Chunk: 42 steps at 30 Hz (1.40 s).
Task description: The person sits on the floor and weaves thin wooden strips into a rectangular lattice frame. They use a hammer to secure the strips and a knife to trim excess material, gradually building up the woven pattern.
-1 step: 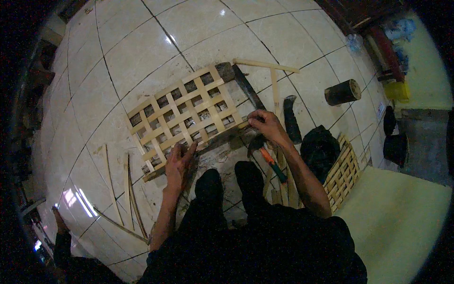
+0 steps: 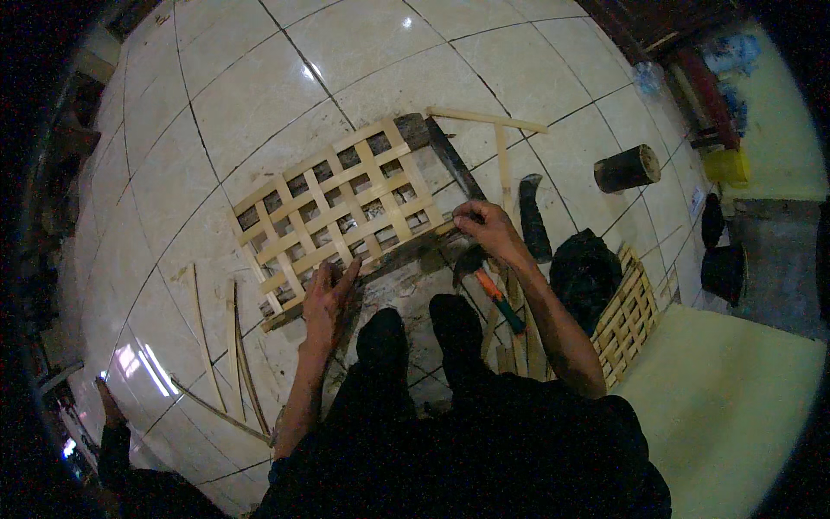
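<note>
A lattice panel of pale, flat woven strips (image 2: 350,206) lies at the centre of the frame, slanting from lower left to upper right on a pale, glossy tiled floor (image 2: 251,95). A dark, rough wooden board (image 2: 406,253) runs along its lower edge.

From where I stand, I see the person's bare left hand (image 2: 327,298) at that lower edge, thumb and forefinger a narrow gap apart, tips on the rim; I cannot tell whether they grip it. The bare right hand (image 2: 486,227) is at the right end of the same edge, its thumb and fingertips drawn close together; what lies between them is too small to make out.

Just below the right hand lies a hammer with a dark head and an orange and dark green handle (image 2: 497,301). A long, dark, flat bar (image 2: 454,160) slants down toward that hand from the panel's upper right corner.

Farther right are a curved, dark, slender object (image 2: 533,221), a crumpled black bundle (image 2: 585,277) and, beside the bundle, a second pale woven panel (image 2: 629,320). A dark cylinder with a pale brown end (image 2: 626,169) lies on its side at the upper right.

Loose, thin pale strips (image 2: 233,346) lie at the lower left. The person's dark-covered feet (image 2: 381,342) stand between the forearms, below the board.
</note>
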Tool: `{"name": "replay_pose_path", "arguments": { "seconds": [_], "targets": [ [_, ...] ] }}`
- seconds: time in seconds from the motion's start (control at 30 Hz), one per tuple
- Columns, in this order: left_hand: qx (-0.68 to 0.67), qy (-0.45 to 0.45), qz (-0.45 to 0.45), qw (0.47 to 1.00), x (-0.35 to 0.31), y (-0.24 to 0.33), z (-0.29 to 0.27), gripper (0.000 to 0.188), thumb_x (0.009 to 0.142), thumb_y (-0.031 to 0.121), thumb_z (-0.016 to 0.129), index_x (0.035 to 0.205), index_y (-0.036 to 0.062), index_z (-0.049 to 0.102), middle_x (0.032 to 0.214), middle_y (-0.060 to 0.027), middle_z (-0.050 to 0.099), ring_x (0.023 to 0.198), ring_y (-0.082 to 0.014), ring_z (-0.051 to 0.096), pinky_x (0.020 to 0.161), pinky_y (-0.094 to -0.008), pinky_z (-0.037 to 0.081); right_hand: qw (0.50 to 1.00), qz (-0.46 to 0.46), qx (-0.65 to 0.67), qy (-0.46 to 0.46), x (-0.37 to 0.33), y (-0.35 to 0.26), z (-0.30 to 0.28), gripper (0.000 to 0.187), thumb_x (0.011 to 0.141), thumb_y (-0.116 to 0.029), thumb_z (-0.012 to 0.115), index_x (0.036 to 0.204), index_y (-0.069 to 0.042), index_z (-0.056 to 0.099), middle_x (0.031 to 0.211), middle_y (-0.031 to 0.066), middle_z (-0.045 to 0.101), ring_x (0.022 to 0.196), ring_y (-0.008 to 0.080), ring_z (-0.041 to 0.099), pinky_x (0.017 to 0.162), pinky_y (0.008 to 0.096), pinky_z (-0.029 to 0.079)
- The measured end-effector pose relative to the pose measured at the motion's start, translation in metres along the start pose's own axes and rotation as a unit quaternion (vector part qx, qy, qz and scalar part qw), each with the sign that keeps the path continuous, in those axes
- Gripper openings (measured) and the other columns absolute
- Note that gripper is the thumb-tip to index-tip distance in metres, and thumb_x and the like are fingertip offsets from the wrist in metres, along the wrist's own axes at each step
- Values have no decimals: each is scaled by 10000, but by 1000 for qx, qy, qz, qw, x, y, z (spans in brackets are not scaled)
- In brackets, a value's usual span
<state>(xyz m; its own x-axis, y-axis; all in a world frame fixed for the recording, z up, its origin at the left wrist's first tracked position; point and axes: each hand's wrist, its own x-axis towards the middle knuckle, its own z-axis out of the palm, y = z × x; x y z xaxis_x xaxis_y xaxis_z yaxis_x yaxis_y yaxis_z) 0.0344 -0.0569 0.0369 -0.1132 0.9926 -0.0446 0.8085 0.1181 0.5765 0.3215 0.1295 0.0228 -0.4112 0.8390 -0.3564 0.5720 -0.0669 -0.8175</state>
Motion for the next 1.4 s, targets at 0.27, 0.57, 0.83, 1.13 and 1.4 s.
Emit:
{"name": "replay_pose_path", "arguments": {
  "seconds": [0.27, 0.57, 0.83, 1.13, 1.4],
  "targets": [
    [-18, 6, 17, 1000, 4, -13, 14, 565, 777, 70, 650, 1320, 196, 560, 948, -160, 496, 863, -326, 510, 772, -433, 423, 999, -31, -2, 15, 3, 0, 0, 231, 875, -208, 649, 995, -11, 648, 844, 42, 641, 746, 118, 561, 676, 272, 456],
    [36, 70, 65, 995, 5, 3, 17, 539, 793, 182, 699, 1309, 162, 543, 1146, -173, 508, 1062, -352, 490, 893, -473, 390, 995, -58, -60, 50, 0, -1, 6, 232, 874, -202, 634, 998, -6, 640, 888, 90, 664, 832, 186, 613, 745, 315, 472],
    [19, 84, 149, 985, 58, 51, 58, 488, 776, 172, 701, 1236, 104, 552, 1208, -140, 507, 1118, -328, 485, 924, -456, 384, 995, -63, -51, 53, -3, -11, 8, 216, 877, -183, 629, 1019, -20, 636, 943, 112, 660, 874, 211, 622, 772, 317, 476],
    [2, 51, 166, 985, 84, 60, 86, 300, 752, 69, 648, 1050, 50, 615, 1071, -143, 552, 984, -323, 513, 835, -404, 433, 996, -58, -30, 66, -5, -3, 13, 202, 867, -161, 634, 1017, -25, 635, 940, 99, 652, 860, 201, 611, 779, 306, 476],
    [-270, 8, 68, 960, 86, 63, 90, 244, 737, 58, 681, 976, 50, 632, 1004, -133, 555, 933, -334, 523, 822, -420, 431, 985, -104, -73, 115, -24, -1, -1, 254, 895, -246, 577, 998, -19, 624, 947, 175, 627, 890, 319, 612, 813, 395, 475]
  ]
}}
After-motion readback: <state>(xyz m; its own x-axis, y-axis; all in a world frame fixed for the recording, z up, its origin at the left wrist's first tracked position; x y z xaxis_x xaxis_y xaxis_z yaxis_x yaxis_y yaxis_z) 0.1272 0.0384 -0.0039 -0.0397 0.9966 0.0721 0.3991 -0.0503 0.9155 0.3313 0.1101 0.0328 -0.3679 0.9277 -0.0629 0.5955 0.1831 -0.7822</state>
